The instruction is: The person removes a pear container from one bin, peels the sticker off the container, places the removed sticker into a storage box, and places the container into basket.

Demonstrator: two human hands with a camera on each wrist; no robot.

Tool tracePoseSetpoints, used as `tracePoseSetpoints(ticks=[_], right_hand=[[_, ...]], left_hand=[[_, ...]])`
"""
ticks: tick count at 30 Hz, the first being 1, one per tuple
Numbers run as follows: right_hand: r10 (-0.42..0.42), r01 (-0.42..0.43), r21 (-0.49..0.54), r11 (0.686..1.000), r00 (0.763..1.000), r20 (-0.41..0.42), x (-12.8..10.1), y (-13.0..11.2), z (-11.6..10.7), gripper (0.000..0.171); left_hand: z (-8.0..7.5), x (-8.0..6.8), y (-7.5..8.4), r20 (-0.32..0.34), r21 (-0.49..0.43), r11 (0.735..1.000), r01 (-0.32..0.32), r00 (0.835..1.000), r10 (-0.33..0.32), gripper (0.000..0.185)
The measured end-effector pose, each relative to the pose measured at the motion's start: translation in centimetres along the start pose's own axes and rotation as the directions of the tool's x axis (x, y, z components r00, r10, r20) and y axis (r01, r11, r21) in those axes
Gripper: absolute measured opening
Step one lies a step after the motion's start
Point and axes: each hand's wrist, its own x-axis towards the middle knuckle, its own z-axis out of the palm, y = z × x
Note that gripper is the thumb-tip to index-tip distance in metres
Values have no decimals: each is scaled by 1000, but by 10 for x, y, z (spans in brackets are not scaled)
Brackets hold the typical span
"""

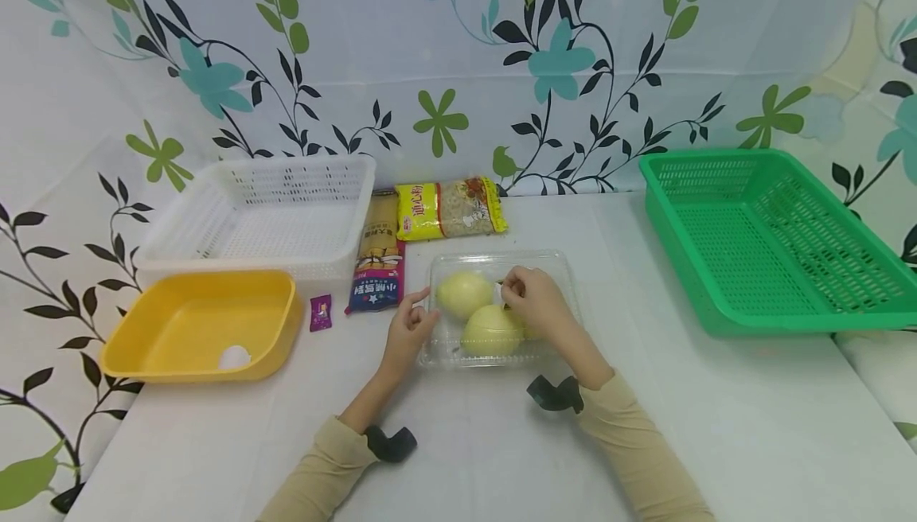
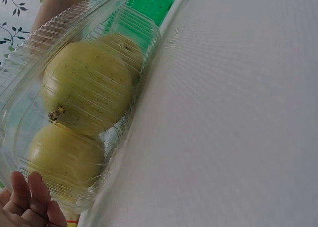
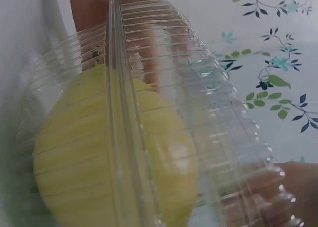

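A clear plastic box [image 1: 566, 347] with ribbed sides stands mid-table and holds a few pale yellow fruits that look like pears. One pear [image 1: 464, 294] lies at the back left; another pear [image 2: 87, 85], its brown stem showing, is at the front. My left hand [image 1: 411, 331] is at the box's left side, thumb near the rim and fingers loosely bent, fingertips [image 2: 37, 185] right beside the ribbed wall. Over the right half reaches my right hand [image 1: 537, 299], finger and thumb tips close together near a dark stem. I cannot tell whether they pinch anything.
Behind the box lie a yellow macaroni packet [image 1: 451, 208] and a gold-and-blue packet [image 1: 377, 255]. To the left are a white basket [image 1: 286, 227], a yellow tub [image 1: 186, 323] containing a white round thing, and a purple wrapped sweet [image 1: 320, 313]. A green basket [image 1: 809, 321] is at right.
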Motion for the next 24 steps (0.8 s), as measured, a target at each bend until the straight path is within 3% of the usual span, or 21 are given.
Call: tracePoseSetpoints(ticks=[5, 12, 24], right_hand=[[32, -31, 38, 999, 999, -16, -2, -3, -2, 7], [47, -46, 16, 999, 996, -76, -2, -7, -7, 6], [101, -102, -6, 995, 994, -41, -3, -3, -13, 3]], left_hand=[[0, 0, 0, 1, 17, 1000, 0, 1000, 0, 42], [0, 0, 0, 1, 12, 1000, -2, 1000, 2, 42], [0, 0, 0, 2, 7, 1000, 10, 1000, -10, 42]])
